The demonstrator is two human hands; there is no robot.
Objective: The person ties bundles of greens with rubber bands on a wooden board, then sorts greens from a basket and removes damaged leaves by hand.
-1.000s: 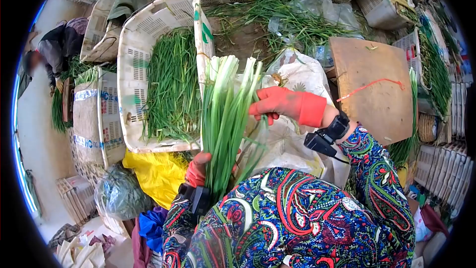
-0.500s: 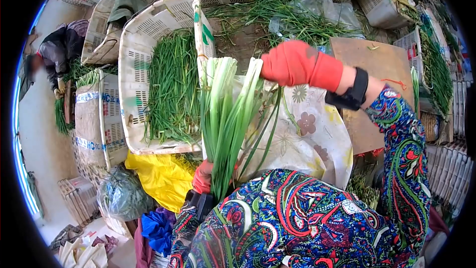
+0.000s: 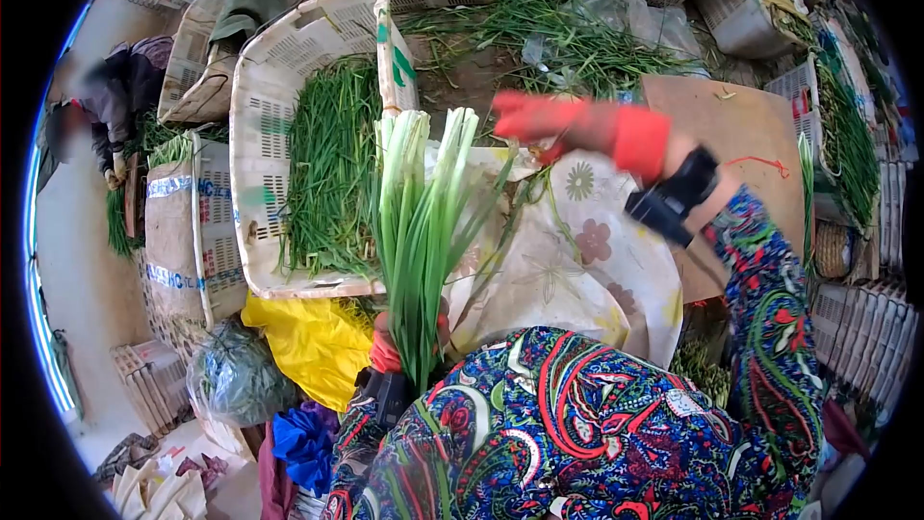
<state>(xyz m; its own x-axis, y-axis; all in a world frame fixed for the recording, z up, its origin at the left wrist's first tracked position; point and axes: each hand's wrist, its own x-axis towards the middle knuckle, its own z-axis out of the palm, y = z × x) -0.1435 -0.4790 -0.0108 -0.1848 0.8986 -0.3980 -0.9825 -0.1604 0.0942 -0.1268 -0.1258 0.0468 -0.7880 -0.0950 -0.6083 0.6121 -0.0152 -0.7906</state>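
My left hand (image 3: 390,342), in a red glove, is wrapped round the lower leafy part of a bunch of green stalks (image 3: 419,221). The bunch stands upright with its white ends at the top, split into two clumps. My right hand (image 3: 553,123), also red-gloved, is to the right of the white ends, apart from the bunch and smeared by motion. Thin loose leaves hang just below it, over a patterned cloth (image 3: 549,299); whether the fingers hold any is unclear.
A white crate (image 3: 260,260) with green leaves stands left of the bunch. Right of the cloth lies a brown board (image 3: 746,202). Yellow plastic (image 3: 313,347) is near my left hand. At the far left, another person (image 3: 115,96) bends over greens. More crates stand around.
My right hand rose from the middle of the bunch to its white ends, then moved off them. The bunch in my left hand shifted slightly left.
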